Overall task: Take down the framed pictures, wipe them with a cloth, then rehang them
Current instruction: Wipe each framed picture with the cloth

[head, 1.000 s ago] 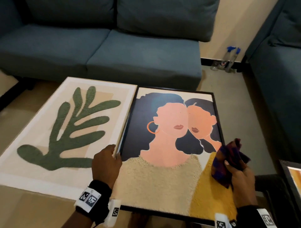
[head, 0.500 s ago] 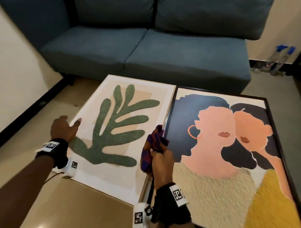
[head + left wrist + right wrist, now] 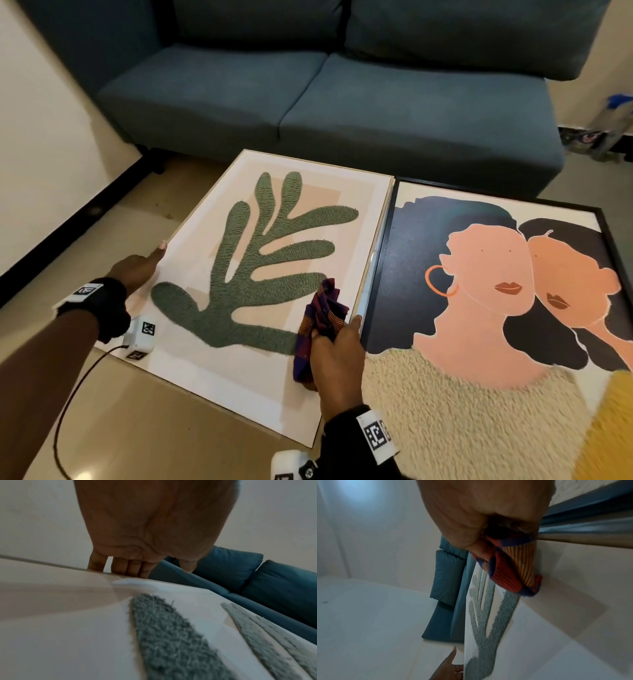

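Note:
Two framed pictures lie flat side by side on the floor. The green leaf picture in a light frame is on the left, and the black-framed portrait of two faces is on the right. My left hand holds the leaf picture's left edge, thumb on top and fingers down over the rim. My right hand grips a bunched red, blue and orange cloth and presses it onto the leaf picture near its right edge. The cloth touches the glass.
A blue sofa stands just behind the pictures. Spray bottles stand by the wall at far right. A black skirting board runs along the left wall. A cable trails from my left wrist over the tiled floor.
My right hand carried the cloth from the portrait's right side leftwards onto the leaf picture. My left hand moved from between the frames to the leaf picture's left edge.

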